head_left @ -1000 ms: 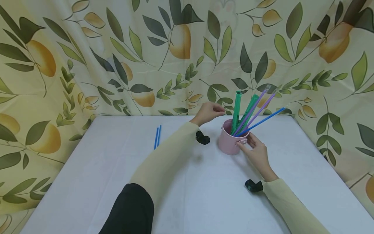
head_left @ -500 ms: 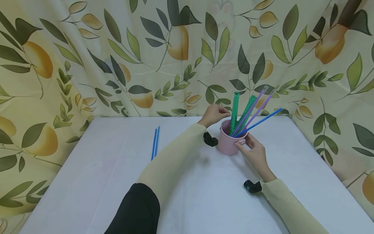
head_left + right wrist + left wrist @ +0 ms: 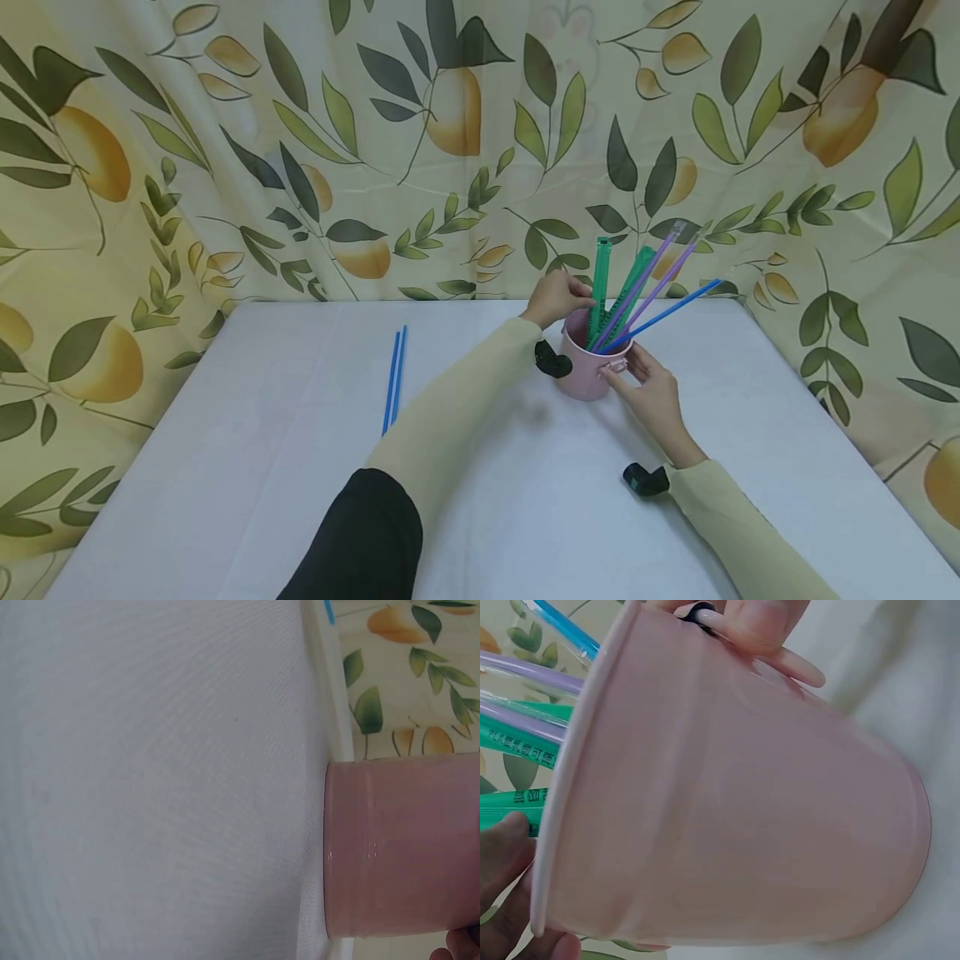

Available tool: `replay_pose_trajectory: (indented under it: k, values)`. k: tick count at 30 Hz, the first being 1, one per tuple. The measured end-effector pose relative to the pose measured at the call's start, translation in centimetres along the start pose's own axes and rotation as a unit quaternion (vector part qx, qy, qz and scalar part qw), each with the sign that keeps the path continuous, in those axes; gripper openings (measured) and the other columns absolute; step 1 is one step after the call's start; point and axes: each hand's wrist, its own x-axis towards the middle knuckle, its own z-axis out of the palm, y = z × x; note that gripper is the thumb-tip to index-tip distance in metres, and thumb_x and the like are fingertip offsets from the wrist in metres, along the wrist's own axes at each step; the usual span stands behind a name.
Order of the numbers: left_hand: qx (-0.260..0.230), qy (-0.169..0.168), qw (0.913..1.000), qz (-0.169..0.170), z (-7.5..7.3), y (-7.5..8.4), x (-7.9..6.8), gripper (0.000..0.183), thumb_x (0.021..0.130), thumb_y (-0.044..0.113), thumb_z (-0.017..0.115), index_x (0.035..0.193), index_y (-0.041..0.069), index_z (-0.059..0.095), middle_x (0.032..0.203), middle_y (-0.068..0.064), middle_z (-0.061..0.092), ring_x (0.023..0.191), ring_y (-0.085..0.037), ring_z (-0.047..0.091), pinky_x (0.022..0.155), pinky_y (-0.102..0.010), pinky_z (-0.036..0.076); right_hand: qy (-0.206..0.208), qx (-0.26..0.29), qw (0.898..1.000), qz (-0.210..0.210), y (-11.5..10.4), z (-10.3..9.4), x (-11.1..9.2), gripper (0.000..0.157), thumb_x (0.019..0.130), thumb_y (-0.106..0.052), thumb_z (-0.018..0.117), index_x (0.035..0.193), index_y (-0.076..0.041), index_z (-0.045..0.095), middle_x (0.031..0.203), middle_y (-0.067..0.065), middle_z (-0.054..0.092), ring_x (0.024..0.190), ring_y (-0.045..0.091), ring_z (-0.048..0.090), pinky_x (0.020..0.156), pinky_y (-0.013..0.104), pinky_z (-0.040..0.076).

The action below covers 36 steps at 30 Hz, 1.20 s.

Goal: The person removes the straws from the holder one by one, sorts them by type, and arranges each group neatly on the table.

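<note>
A small pink bucket (image 3: 581,375) stands upright near the table's back edge, with straws leaning out of it. Green paper-wrapped straws (image 3: 601,275), purple straws (image 3: 675,262) in clear wrap and a blue straw (image 3: 678,304) show above the rim. My right hand (image 3: 652,400) grips the bucket's right side at its handle lug; the thumb (image 3: 761,622) shows there in the left wrist view. My left hand (image 3: 557,297) is at the back left rim, fingertips (image 3: 514,825) right against the leftmost green straw; I cannot tell whether they pinch it.
Two blue straws (image 3: 392,375) lie side by side on the white table (image 3: 225,467), left of my left forearm, which partly covers them. Black wrist cameras (image 3: 647,479) sit on both wrists. A leaf-and-fruit printed curtain (image 3: 450,225) hangs behind the table.
My left hand has moved right, from beside the bucket to its rim and the green straw. My right hand keeps its grip. More of the blue straws on the table now shows.
</note>
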Motion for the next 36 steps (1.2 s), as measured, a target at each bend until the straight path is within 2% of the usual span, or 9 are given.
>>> replay_pose_trajectory:
  k: [5,12,19,23,28,36]
  values:
    - [0.007,0.005,0.9999,0.007,0.3,-0.1,0.0,0.019,0.082,0.022,0.072,0.097,0.009,0.075,0.099,-0.002,0.073,0.092,-0.012,0.065,0.070,-0.014,0.047,-0.001,0.002,1.000,0.007,0.0,0.1,0.0,0.072,0.086,-0.026,0.069,0.142,0.002,0.034,0.143,0.024,0.040,0.127,0.040,0.046,0.102,0.043,0.040]
    - [0.007,0.004,0.9998,0.021,0.8,-0.2,0.1,0.018,0.082,0.021,0.073,0.095,0.009,0.075,0.097,-0.002,0.073,0.091,-0.012,0.065,0.069,-0.012,0.045,0.003,0.004,1.000,-0.005,0.1,0.1,0.0,0.071,0.086,-0.024,0.069,0.141,0.004,0.036,0.141,0.026,0.042,0.125,0.040,0.048,0.100,0.041,0.040]
    - [0.002,0.018,0.9990,0.042,0.2,0.1,0.2,0.018,0.085,0.020,0.070,0.096,0.006,0.074,0.097,-0.005,0.073,0.089,-0.014,0.067,0.067,-0.013,0.046,0.001,-0.001,1.000,0.000,0.2,0.1,0.1,0.072,0.086,-0.025,0.069,0.142,0.003,0.034,0.143,0.024,0.041,0.126,0.039,0.047,0.100,0.041,0.040]
    - [-0.036,0.025,0.9973,0.059,-0.3,0.2,0.4,0.016,0.087,0.016,0.067,0.095,0.003,0.073,0.094,-0.008,0.073,0.083,-0.015,0.069,0.067,-0.012,0.047,-0.004,-0.004,1.000,0.012,0.1,0.0,0.1,0.075,0.086,-0.028,0.069,0.144,0.001,0.032,0.144,0.024,0.040,0.128,0.039,0.046,0.101,0.043,0.040]
    - [-0.088,0.041,0.9925,0.075,-1.1,0.5,0.4,0.018,0.090,0.014,0.063,0.101,0.001,0.070,0.095,-0.011,0.072,0.084,-0.017,0.069,0.069,-0.013,0.049,-0.005,-0.003,1.000,0.016,0.0,0.1,0.0,0.075,0.086,-0.028,0.069,0.143,0.002,0.032,0.143,0.024,0.040,0.128,0.039,0.045,0.102,0.044,0.040]
    - [-0.119,0.105,0.9799,0.122,-2.8,1.2,0.2,0.020,0.091,0.017,0.062,0.105,0.004,0.068,0.099,-0.009,0.071,0.087,-0.015,0.066,0.071,-0.012,0.048,-0.001,0.001,1.000,0.010,0.1,0.2,0.1,0.075,0.085,-0.028,0.070,0.143,0.003,0.033,0.143,0.025,0.040,0.128,0.039,0.046,0.102,0.043,0.040]
